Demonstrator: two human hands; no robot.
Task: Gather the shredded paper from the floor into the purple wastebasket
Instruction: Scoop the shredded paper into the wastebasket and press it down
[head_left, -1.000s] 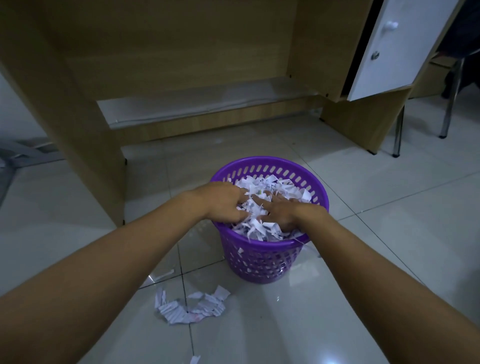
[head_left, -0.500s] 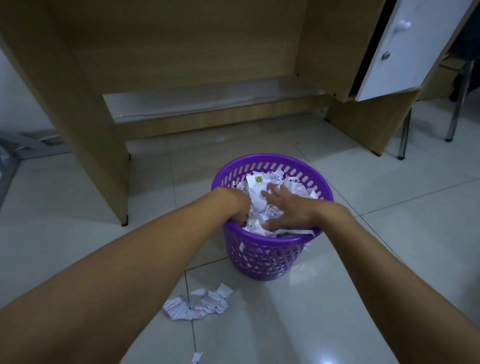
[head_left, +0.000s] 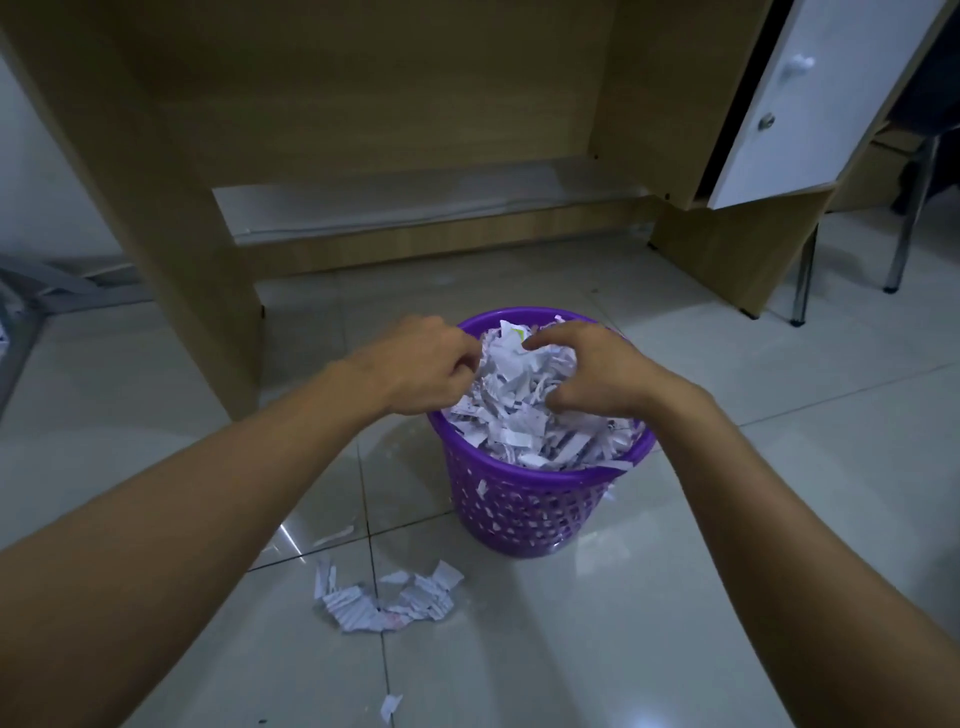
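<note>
Both hands over the purple wastebasket (head_left: 524, 512), which stands on the tiled floor (head_left: 727, 571) and is heaped w/ shredded paper (head_left: 519, 410) above rim level. Left hand (head_left: 423, 371) at the basket's left rim, fingers curled into the paper heap, gripping shreds. Right hand (head_left: 592, 371) on top of the heap toward the right side, fingers and thumb curled claw-like around a raised clump of the same paper. The two hands are near each other, clump between them.

A few strips hang over the rim on the side below the right hand; small bits poke through the basket's holes.

Paper still on the floor: a small pile of shreds (head_left: 387, 597) below the left forearm, just beside the basket's base on its near-left side. One thin strip (head_left: 332, 535) between that pile and the left arm. One lone scrap (head_left: 390, 706) nearer the camera than the pile, well apart from the basket.

Beyond the hands: wooden desk (head_left: 363, 104) w/ low footrest shelf. Beyond and right of the right hand: white cabinet door (head_left: 779, 104) standing ajar, w/ knob. Metal chair legs (head_left: 904, 234) at far right.
</note>
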